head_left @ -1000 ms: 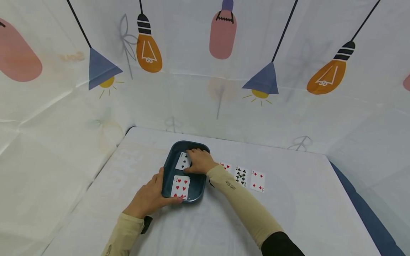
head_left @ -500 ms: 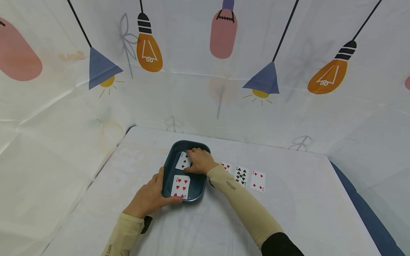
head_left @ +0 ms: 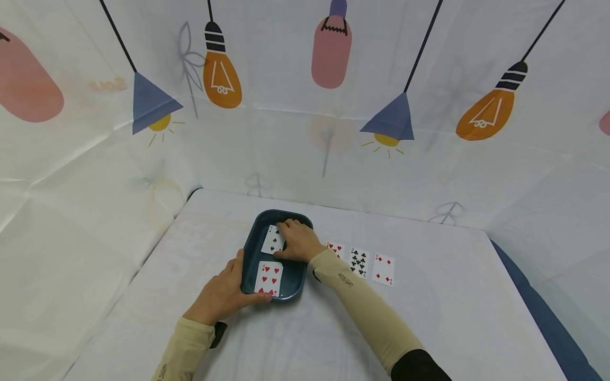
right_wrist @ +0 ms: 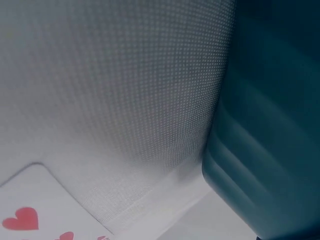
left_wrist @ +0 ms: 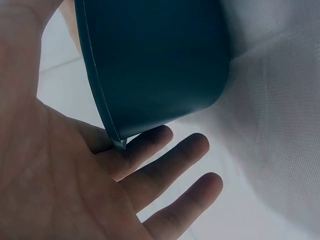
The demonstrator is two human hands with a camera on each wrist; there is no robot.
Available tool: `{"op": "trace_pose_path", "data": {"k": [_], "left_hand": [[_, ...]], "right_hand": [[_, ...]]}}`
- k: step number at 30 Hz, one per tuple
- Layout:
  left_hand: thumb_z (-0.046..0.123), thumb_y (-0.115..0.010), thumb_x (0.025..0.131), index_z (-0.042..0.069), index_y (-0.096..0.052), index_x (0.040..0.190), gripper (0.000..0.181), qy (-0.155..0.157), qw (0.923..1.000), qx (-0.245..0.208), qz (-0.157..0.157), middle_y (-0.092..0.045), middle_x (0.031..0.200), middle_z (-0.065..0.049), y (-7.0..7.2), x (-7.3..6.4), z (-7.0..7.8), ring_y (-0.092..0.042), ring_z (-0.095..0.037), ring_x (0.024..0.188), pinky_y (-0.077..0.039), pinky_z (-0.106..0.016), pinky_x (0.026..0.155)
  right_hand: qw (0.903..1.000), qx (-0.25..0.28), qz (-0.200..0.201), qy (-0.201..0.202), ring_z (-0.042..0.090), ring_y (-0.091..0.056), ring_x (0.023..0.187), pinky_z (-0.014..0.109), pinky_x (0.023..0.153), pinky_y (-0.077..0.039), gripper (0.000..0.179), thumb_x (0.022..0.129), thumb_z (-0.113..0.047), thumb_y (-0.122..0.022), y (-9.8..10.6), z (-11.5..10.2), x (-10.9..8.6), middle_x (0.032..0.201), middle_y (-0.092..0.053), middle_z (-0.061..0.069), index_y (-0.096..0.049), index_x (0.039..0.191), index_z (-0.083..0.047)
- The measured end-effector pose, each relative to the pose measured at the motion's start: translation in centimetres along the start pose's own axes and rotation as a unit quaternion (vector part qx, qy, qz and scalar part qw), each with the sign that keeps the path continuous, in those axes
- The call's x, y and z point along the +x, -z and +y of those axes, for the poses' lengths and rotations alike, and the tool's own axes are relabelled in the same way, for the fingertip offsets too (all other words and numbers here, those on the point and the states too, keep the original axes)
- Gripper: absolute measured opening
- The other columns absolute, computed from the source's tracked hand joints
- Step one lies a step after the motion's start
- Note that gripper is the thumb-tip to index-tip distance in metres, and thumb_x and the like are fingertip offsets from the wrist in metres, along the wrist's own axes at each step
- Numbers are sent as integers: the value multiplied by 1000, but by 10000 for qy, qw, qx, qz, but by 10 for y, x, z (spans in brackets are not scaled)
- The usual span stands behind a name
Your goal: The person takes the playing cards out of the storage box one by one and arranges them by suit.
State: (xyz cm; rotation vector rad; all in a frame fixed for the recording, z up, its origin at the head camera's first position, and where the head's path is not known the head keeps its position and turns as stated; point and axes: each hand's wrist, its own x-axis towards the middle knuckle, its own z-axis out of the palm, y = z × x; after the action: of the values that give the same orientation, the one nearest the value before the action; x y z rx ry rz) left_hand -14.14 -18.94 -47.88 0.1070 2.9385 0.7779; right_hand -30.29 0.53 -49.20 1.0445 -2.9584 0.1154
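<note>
A dark teal tray (head_left: pixel 294 286) holds a spades playing card (head_left: pixel 270 244) towards its far end and a hearts playing card (head_left: pixel 268 276) near the front. My right hand (head_left: pixel 299 241) reaches over the tray's right side, fingers at the far edge of the spades card and thumb at its near edge, covering the card's right part. At the tray's near left corner is my left hand (head_left: pixel 221 291), thumb along the front rim and fingers against the left side. In the left wrist view, the fingers (left_wrist: pixel 170 172) extend fairly straight beside the tray's outer wall (left_wrist: pixel 160 65).
Right of the tray, a row of cards lies face up on the white cloth (head_left: pixel 443 312): a hearts card (head_left: pixel 336 247) partly hidden by my right sleeve, a clubs card (head_left: pixel 358 263) and a diamonds card (head_left: pixel 383 269). A printed white curtain (head_left: pixel 286 143) hangs behind the table.
</note>
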Motion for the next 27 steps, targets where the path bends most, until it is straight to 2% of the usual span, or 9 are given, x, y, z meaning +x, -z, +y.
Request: {"op": "trace_pose_path", "data": {"k": [12, 27], "left_hand": [[78, -74, 70, -7, -13, 159, 137, -43, 10000, -18, -8, -44, 149, -26, 2, -1, 2, -61, -35, 100, -50, -55, 94], [80, -73, 70, -6, -12, 159, 138, -18, 10000, -7, -38, -44, 148, -26, 0, 0, 1, -61, -33, 98, -50, -55, 93]], "right_hand": [[9995, 194, 156, 214, 24, -47, 129, 37, 110, -41, 91, 85, -60, -74, 1, 3, -6, 145, -48, 11, -43, 153, -8], [9951, 883, 341, 297, 26, -43, 128, 35, 105, -45, 90, 85, -54, -78, 13, 3, -20, 144, -44, 13, -43, 153, -6]]}}
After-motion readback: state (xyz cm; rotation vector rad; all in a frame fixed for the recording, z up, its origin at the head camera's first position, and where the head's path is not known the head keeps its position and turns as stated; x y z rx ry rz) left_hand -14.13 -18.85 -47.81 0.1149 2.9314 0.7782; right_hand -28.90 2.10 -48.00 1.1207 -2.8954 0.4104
